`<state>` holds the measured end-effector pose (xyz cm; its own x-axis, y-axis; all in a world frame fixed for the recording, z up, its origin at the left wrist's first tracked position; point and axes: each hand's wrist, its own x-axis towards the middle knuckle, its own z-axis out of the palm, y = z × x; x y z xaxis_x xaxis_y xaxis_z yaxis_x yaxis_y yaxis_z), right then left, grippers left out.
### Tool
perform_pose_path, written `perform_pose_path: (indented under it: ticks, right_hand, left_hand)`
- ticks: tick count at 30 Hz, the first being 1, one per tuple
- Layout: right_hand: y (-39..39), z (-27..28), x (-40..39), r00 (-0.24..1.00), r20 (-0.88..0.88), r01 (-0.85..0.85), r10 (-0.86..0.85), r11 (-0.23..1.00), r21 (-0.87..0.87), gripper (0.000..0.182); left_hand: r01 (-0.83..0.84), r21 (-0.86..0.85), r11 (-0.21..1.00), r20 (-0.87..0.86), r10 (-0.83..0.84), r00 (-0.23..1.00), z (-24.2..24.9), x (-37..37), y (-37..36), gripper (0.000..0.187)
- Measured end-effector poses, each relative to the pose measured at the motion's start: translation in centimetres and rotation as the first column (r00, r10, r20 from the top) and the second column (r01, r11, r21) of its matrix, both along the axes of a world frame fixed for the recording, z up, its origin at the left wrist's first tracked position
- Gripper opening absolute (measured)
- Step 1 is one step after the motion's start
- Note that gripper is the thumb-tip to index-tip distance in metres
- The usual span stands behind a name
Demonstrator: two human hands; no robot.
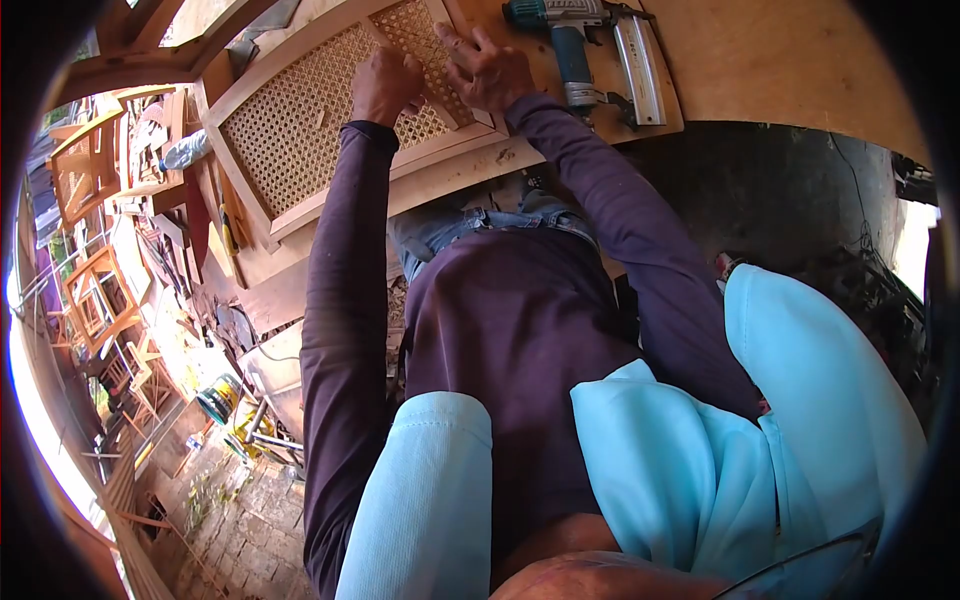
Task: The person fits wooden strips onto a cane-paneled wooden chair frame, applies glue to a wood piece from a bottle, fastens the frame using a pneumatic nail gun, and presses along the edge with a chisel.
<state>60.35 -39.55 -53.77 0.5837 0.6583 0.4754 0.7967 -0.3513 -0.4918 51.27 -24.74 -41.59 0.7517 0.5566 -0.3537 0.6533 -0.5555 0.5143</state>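
our left hand [385, 85] lay curled on the cane panel [300, 125], knuckles down, pinning it flat on the bench [780, 70]; our right hand [488, 70] pressed spread fingers at the frame's edge, gripping nothing. a nail gun [590, 50] lay just right of that hand, nothing between them.

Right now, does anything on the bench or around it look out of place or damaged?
Nothing looks damaged. Both hands, left and right, press on the woven cane panel in its pale wooden frame. The teal nail gun lies beside it. Wooden offcuts clutter the floor left.
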Motion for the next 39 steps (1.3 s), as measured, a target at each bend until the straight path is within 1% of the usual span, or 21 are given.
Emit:
perform_pose_path:
  ticks: [4, 6, 8, 10, 12, 14, 15, 17, 18, 19, 20, 22, 24, 25, 27, 29, 31, 33, 35, 38, 39]
  right_hand:
    - [-0.1, 0.0, 0.0, 1.0, -0.002, 0.003, -0.003, 1.0, 0.002, 0.069]
    - [0.0, 0.1, -0.1, 1.0, 0.009, -0.002, 0.002, 1.0, 0.002, 0.069]
    - [-0.1, -0.2, 0.2, 1.0, 0.021, 0.002, -0.002, 1.0, -0.005, 0.069]
    - [-0.2, 0.1, 0.0, 1.0, -0.023, -0.011, 0.01, 0.999, -0.043, 0.068]
    - [-0.1, 0.2, 0.1, 1.0, -0.023, -0.011, 0.01, 0.998, -0.058, 0.068]
    - [-0.5, -0.1, -0.2, 0.999, -0.03, -0.014, 0.012, 0.997, -0.072, 0.068]
    - [-0.6, -0.2, -0.2, 0.999, -0.032, -0.022, 0.021, 0.999, -0.026, 0.069]
    - [-0.1, 0.0, 0.4, 1.0, 0.002, -0.03, 0.03, 0.998, 0.048, 0.069]
    - [-0.3, 0.2, 0.2, 1.0, -0.008, -0.027, 0.027, 1.0, 0.002, 0.069]
    - [-0.3, 0.4, 0.2, 1.0, -0.02, -0.025, 0.024, 0.999, -0.045, 0.07]
    - [-0.5, 0.7, -0.1, 1.0, -0.008, -0.03, 0.03, 0.999, -0.037, 0.07]
    - [-0.5, 1.3, 0.1, 0.996, -0.081, -0.037, 0.031, 0.996, -0.077, 0.067]
    - [0.1, 1.7, 0.7, 0.998, -0.066, -0.028, 0.024, 0.997, -0.067, 0.067]
    - [-0.4, 1.4, 0.0, 0.997, -0.077, -0.027, 0.021, 0.997, -0.075, 0.066]
    - [-0.8, 0.9, -0.3, 0.996, -0.088, -0.033, 0.026, 0.996, -0.077, 0.066]
    - [-0.6, 1.0, 0.0, 0.998, -0.054, -0.03, 0.029, 0.999, -0.013, 0.072]
    - [-0.3, 0.9, 0.1, 0.999, -0.032, 0.004, -0.006, 0.999, -0.05, 0.073]
    - [-0.4, 0.7, -0.1, 0.999, -0.034, -0.012, 0.01, 0.999, -0.037, 0.069]
    - [-0.3, 0.5, 0.0, 0.999, -0.034, -0.01, 0.009, 0.999, -0.039, 0.069]
    - [-0.3, 0.2, -0.1, 0.999, -0.034, -0.008, 0.007, 0.999, -0.038, 0.068]
    - [-0.3, 0.2, 0.0, 1.0, -0.028, -0.006, 0.005, 0.999, -0.036, 0.068]
  left_hand:
    - [-0.019, 0.031, 0.999, -0.031, 0.02, 0.999, -0.7, 0.3, 0.1, 0.043]
    - [0.036, 0.092, 0.995, -0.103, -0.027, 0.994, -0.8, 0.7, 0.2, 0.042]
    - [0.047, 0.106, 0.993, -0.12, -0.034, 0.992, -0.7, 0.9, 0.5, 0.043]
    - [0.06, 0.112, 0.992, -0.143, -0.043, 0.989, -0.7, 1.0, 0.5, 0.043]
    - [0.088, 0.13, 0.988, -0.21, -0.059, 0.976, -0.6, 1.2, 0.8, 0.044]
    - [0.103, 0.088, 0.991, -0.218, -0.081, 0.973, -0.6, 1.0, 0.9, 0.044]
    - [0.114, 0.055, 0.992, -0.216, -0.099, 0.971, -0.4, 1.1, 1.1, 0.043]
    - [0.079, -0.079, 0.994, -0.113, -0.088, 0.99, -0.4, 1.4, 0.4, 0.042]
    - [0.049, 0.001, 0.999, -0.133, -0.048, 0.99, -0.1, 1.7, -0.4, 0.04]
    - [0.011, 0.017, 1.0, -0.155, -0.009, 0.988, 0.0, 2.1, -0.8, 0.037]
    - [0.043, 0.027, 0.999, -0.121, -0.04, 0.992, -1.1, 1.9, 0.0, 0.035]
    - [0.074, 0.044, 0.996, -0.076, -0.071, 0.995, -2.9, 1.3, 0.9, 0.033]
    - [0.01, 0.219, 0.976, 0.085, -0.03, 0.996, -3.4, 0.5, 0.6, 0.034]
    - [0.014, 0.206, 0.978, 0.068, -0.029, 0.997, -3.3, 0.2, 0.4, 0.034]
    - [-0.138, 0.039, 0.99, 0.154, 0.131, 0.979, -3.3, 0.0, 0.3, 0.038]
    - [-0.109, 0.065, 0.992, 0.15, 0.098, 0.984, -3.8, -0.2, 0.7, 0.039]
    - [0.001, 0.22, 0.976, 0.026, -0.007, 1.0, -3.2, -0.1, 0.4, 0.038]
    - [0.022, 0.253, 0.967, 0.02, -0.028, 0.999, -3.2, -0.5, 0.4, 0.037]
    - [0.055, 0.389, 0.92, 0.119, -0.109, 0.987, -3.1, -0.4, 0.7, 0.036]
    - [0.084, 0.288, 0.954, 0.124, -0.124, 0.985, -3.8, -0.1, 0.8, 0.034]
    - [0.088, 0.288, 0.954, 0.123, -0.128, 0.984, -4.2, 0.1, 0.7, 0.034]
